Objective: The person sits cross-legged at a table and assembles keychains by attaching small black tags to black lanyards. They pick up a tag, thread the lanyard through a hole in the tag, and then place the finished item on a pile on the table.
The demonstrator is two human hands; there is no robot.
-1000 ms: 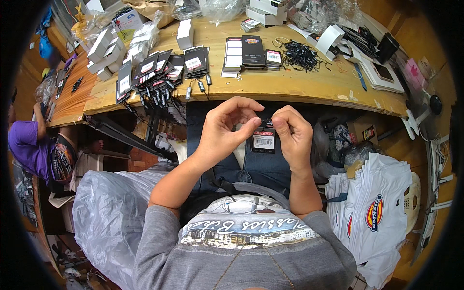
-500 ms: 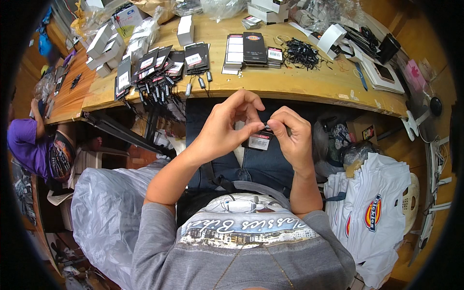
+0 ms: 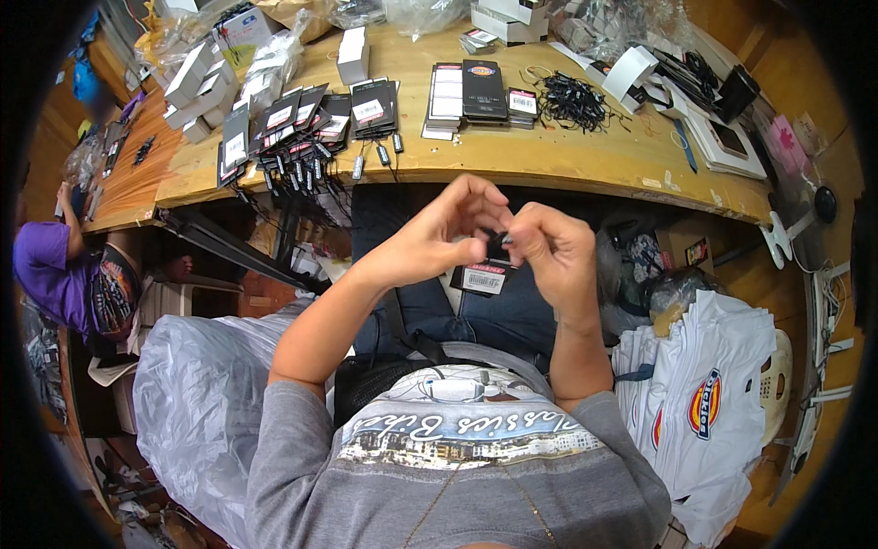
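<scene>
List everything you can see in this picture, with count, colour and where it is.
hang tag: one, black with a white label, between both hands over the lap
tags on table: many, black, fanned along the left table edge
tag stacks: a few, black and white, table centre
cord pile: one, black, table right of centre
white boxes: several, far table side
folded shirts: one stack, white, lower right
plastic bag: one, grey, lower left
left hand: pinching the tag
right hand: pinching the tag

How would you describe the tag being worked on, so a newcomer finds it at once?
Start at the long wooden table, then drop to the lap just below its front edge. There the left hand and right hand pinch one black hang tag. Unlike the tags fanned on the table, it hangs in mid-air.
</scene>
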